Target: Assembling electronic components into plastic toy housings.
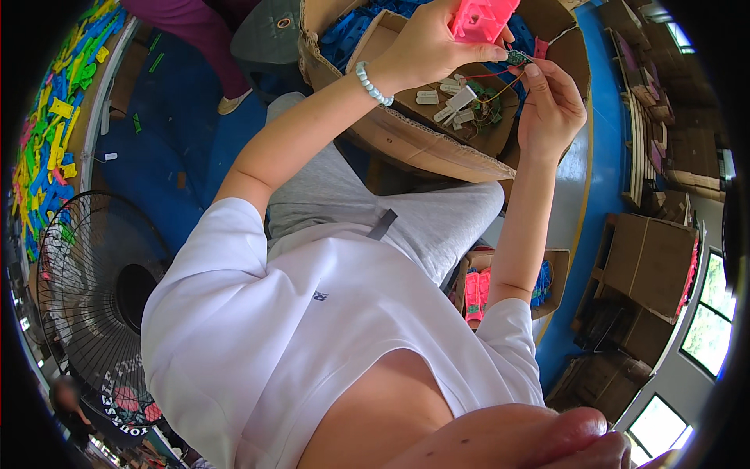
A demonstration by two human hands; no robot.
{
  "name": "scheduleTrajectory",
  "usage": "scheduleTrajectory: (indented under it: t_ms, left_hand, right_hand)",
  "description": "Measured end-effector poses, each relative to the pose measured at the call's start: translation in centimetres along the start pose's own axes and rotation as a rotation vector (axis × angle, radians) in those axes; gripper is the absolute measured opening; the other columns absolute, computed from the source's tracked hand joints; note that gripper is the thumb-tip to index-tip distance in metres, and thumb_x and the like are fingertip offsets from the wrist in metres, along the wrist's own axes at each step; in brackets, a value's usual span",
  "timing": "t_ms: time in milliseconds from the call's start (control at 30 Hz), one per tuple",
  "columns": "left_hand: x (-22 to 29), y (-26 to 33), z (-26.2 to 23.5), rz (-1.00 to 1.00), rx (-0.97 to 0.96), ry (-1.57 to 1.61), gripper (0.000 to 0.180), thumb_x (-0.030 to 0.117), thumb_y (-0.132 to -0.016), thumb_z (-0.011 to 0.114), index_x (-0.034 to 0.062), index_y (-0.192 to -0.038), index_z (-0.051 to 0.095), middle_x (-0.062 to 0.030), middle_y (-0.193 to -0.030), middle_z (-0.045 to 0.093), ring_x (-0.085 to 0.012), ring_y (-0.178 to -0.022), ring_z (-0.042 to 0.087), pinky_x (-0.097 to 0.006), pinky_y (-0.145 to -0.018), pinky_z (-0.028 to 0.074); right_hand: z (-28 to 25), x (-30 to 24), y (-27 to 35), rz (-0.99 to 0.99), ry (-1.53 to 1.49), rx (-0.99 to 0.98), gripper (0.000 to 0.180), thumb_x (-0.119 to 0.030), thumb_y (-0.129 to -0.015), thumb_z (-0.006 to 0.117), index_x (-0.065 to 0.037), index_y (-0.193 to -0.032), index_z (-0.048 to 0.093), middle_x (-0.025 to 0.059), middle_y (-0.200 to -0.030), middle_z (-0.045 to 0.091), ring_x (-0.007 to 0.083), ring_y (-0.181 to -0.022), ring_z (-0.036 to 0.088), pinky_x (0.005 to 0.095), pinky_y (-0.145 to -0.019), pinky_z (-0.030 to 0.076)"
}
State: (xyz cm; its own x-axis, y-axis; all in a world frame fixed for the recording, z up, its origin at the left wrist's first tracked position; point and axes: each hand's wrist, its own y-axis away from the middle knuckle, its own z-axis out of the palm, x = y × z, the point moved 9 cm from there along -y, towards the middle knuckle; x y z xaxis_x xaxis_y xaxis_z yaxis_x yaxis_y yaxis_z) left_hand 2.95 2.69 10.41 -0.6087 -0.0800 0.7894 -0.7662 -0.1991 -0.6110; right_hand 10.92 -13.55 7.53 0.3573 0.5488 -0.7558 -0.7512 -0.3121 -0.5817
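Note:
My left hand [430, 47], a beaded bracelet at its wrist, grips a bright pink plastic housing [486, 22] at the top of the view. Its thumb points toward a small green circuit board [516, 58] just below the housing. Thumb and fingertips of my right hand [553, 105] pinch together at the board's edge, where thin red and yellow wires [494, 97] trail downward. Beneath both hands, an inner cardboard tray [410, 100] holds white rectangular parts [461, 99] and more green boards [491, 116] with wires. The fingertips partly hide the board.
A large cardboard box [437, 144] around the tray holds blue plastic parts [344, 37]. By my right knee, a smaller box [556, 275] contains pink and blue pieces. A black fan [101, 297] stands left, near a heap of colourful parts [58, 148]. Another person's purple-clad leg [205, 39] is ahead.

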Motion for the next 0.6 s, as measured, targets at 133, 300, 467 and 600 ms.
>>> scheduleTrajectory:
  t_ms: [133, 300, 467, 600]
  left_hand:
    - [0.2, 0.5, -1.0, -0.104, 0.045, -0.185, 0.035, 0.011, -0.085, 0.076, 0.0031, -0.115, 0.059, -0.0051, -0.095, 0.069, -0.0143, -0.089, 0.067, -0.029, -0.081, 0.053]
    - [-1.9, 0.8, -1.0, -0.059, 0.123, -0.238, 0.036, 0.014, -0.085, 0.076, 0.0028, -0.115, 0.059, -0.0057, -0.099, 0.069, -0.0139, -0.091, 0.066, -0.029, -0.081, 0.053]
    - [-4.9, -0.3, 0.5, -0.020, 0.077, -0.057, 0.037, 0.023, -0.095, 0.068, -0.0002, -0.121, 0.057, -0.0051, -0.115, 0.064, -0.0105, -0.104, 0.060, -0.028, -0.088, 0.049]
    - [-7.8, 0.3, -0.2, -0.172, 0.172, 0.288, 0.045, 0.034, -0.107, 0.042, -0.0002, -0.135, 0.052, -0.0045, -0.122, 0.061, -0.0100, -0.109, 0.057, -0.024, -0.093, 0.047]
  right_hand:
    - [0.5, 0.7, -0.1, 0.103, 0.024, -0.003, 0.012, 0.008, -0.091, 0.063, 0.010, -0.102, 0.067, 0.0171, -0.096, 0.069, 0.0224, -0.086, 0.069, 0.0385, -0.085, 0.062]
    - [0.4, 2.1, 0.0, 0.188, 0.054, 0.010, 0.014, 0.003, -0.094, 0.061, 0.010, -0.105, 0.065, 0.0140, -0.097, 0.068, 0.0214, -0.087, 0.069, 0.0371, -0.084, 0.062]
    - [-1.4, 0.9, -0.5, 0.239, 0.329, 0.081, 0.016, -0.006, -0.096, 0.062, 0.006, -0.106, 0.064, 0.0082, -0.096, 0.066, 0.0147, -0.090, 0.065, 0.0314, -0.081, 0.058]
    - [0.9, 1.3, -0.2, 0.236, 0.314, 0.008, 0.020, -0.010, -0.095, 0.066, 0.005, -0.107, 0.065, 0.0060, -0.097, 0.067, 0.0105, -0.084, 0.062, 0.0254, -0.076, 0.053]
